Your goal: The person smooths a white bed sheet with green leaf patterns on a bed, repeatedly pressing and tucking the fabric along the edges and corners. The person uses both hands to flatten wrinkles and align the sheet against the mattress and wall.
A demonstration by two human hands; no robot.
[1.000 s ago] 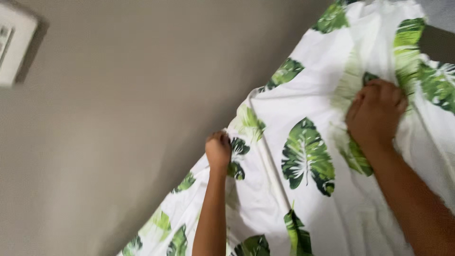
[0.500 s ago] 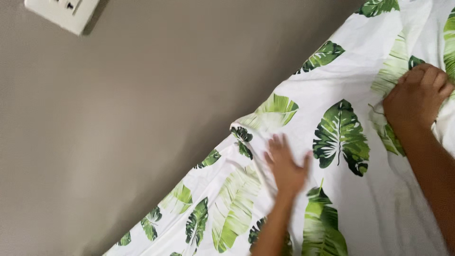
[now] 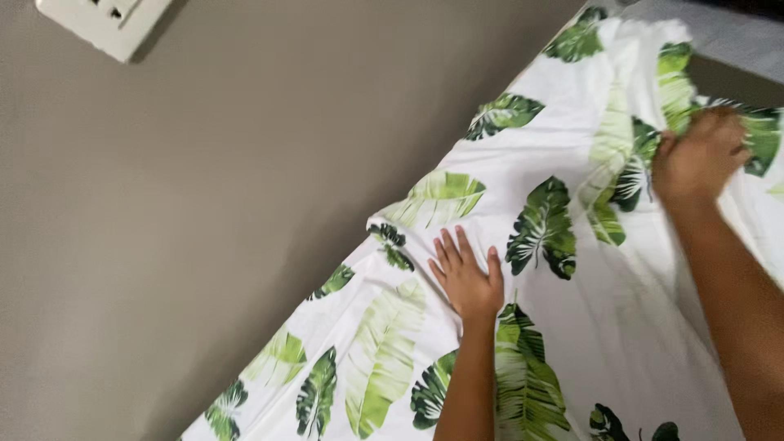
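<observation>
Leaf-printed sheet (image 3: 572,343), white with big green leaves, lies spread over a bed that runs along the grey wall (image 3: 204,229), and it fills the lower right of my view. I take the wall as my mark for everything else. Nearest to me, my left forearm reaches up over the sheet, away from my body and toward the wall. My left hand (image 3: 467,276) lies flat on the fabric, palm down, fingers (image 3: 447,249) spread wide and pointing at the wall, gripping nothing. It rests just short of the sheet's wall-side edge, where the cloth folds into a small raised corner (image 3: 384,229) close against the wall. A dark green leaf (image 3: 541,229) sits just beside my thumb, on the side away from the wall.

Farther from the wall and farther up the bed, my right arm stretches across the sheet. My right hand (image 3: 698,159) is closed around a bunched handful of the fabric, and the cloth gathers into wrinkles that run into my fist. Past that hand, the sheet's far end is rumpled, and a strip of pale grey surface (image 3: 719,41) shows beyond it.

High on the wall, well apart from the bed, hangs a white switch plate (image 3: 102,24), cut off by the top edge of my view.
</observation>
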